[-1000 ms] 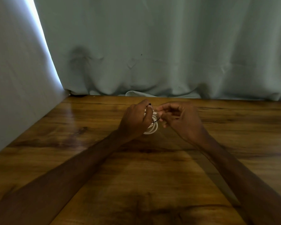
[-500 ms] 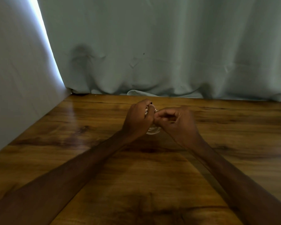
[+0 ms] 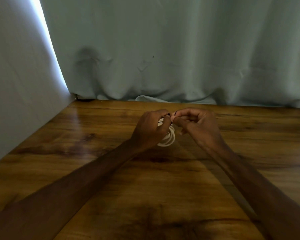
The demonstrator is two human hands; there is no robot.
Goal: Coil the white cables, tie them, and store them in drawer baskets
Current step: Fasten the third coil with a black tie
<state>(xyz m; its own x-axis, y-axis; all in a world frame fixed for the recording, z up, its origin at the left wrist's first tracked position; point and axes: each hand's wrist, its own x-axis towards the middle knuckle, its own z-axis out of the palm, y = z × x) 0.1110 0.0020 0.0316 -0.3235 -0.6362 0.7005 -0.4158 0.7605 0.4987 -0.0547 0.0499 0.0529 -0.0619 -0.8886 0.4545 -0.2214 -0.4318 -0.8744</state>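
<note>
The fingers [image 3: 165, 117] of the left hand [image 3: 150, 129] are curled around one coil of thin white round cable [image 3: 170, 139] and grip it. The top of the coil is hidden inside the fist and its lower loops hang out below the palm. Several loops lie side by side; blur keeps me from counting them exactly. The thumb and forefinger of the right hand [image 3: 200, 126] are pinched together on one thin black tie [image 3: 175, 113], whose short end sticks up just above the fingertips. The other right fingers are folded into the palm. The two hands meet at the fingertips, right over the coil, which is held just above the tabletop.

Two bare forearms run back from the hands to the lower corners of the view. Under them is one glossy brown wood-grain tabletop [image 3: 93, 153]. One pale grey-green fabric curtain [image 3: 163, 58] hangs along its far edge, and one pale flat panel [image 3: 16, 84] stands on the left, with a bright strip of light between the two.
</note>
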